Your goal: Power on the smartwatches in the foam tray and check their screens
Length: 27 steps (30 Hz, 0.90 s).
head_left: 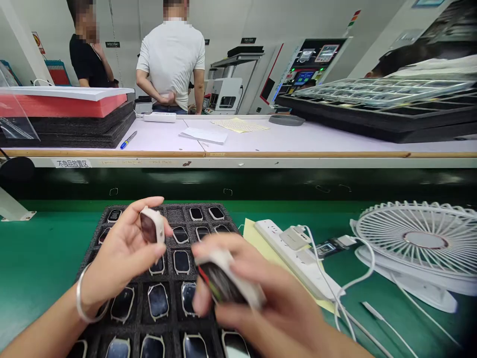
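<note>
Between its thumb and fingers my left hand [124, 243] holds a smartwatch body [152, 226], its dark screen facing left and its pale side with a button toward the right. My right hand [261, 288], smeared by motion, grips a second smartwatch [227, 281] with a pale case; streaks of red and green show on its dark face. Both hands are above a black foam tray [143, 271] with square pockets. Several pale-framed smartwatches [158, 301] without straps lie in the pockets, screens up. The hands and forearms hide parts of the tray.
Right of the tray are a white power strip [298, 253] with plugged chargers, loose white cables and a white fan [417, 243]. A raised shelf [246, 141] crosses behind, bearing foam stacks, papers and a blue pen [128, 140]. People stand beyond it.
</note>
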Tool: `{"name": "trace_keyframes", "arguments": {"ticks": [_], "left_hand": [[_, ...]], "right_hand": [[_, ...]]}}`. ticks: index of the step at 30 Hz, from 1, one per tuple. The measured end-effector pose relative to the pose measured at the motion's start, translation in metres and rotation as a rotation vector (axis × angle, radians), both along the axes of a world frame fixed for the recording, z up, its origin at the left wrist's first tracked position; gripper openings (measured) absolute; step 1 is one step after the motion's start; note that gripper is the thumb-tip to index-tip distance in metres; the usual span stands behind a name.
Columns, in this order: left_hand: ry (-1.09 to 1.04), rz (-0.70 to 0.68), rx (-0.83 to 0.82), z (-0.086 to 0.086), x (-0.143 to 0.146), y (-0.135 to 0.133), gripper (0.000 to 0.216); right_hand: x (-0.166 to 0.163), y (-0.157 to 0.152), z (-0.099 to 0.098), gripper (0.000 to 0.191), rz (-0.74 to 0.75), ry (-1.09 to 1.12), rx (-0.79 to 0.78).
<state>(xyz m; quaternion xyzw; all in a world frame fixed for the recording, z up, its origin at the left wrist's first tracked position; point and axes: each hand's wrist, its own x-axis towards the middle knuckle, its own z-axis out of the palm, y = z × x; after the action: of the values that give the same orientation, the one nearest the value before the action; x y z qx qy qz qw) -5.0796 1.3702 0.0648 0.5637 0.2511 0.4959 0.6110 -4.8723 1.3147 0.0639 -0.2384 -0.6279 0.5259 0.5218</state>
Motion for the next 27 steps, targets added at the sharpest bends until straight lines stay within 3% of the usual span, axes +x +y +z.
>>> {"name": "trace_keyframes", "arguments": {"ticks": [2,3,6,8,13,21,27], "left_hand": [[0.082,0.18,-0.089,-0.017,0.007,0.017,0.045],[0.106,0.231,-0.151,-0.026,0.009,0.025,0.043],[0.116,0.205,-0.338,-0.048,0.013,0.042,0.043],[0.083,0.15,-0.409,-0.056,0.013,0.047,0.046],[0.015,0.102,-0.423,-0.056,0.012,0.047,0.058],[-0.012,0.093,-0.383,-0.052,0.01,0.042,0.042],[-0.022,0.086,-0.406,-0.052,0.01,0.04,0.058]], "right_hand": [[-0.008,0.028,-0.013,0.039,-0.08,0.166,-0.118],[-0.01,0.043,-0.023,0.046,-0.088,0.249,-0.256],[-0.013,0.083,-0.055,0.044,-0.074,0.396,-0.622],[-0.01,0.098,-0.071,0.039,-0.067,0.403,-0.726],[-0.006,0.101,-0.079,0.037,-0.045,0.366,-0.681],[-0.01,0.091,-0.075,0.038,-0.038,0.267,-0.618],[-0.01,0.091,-0.074,0.038,-0.049,0.247,-0.589]]}}
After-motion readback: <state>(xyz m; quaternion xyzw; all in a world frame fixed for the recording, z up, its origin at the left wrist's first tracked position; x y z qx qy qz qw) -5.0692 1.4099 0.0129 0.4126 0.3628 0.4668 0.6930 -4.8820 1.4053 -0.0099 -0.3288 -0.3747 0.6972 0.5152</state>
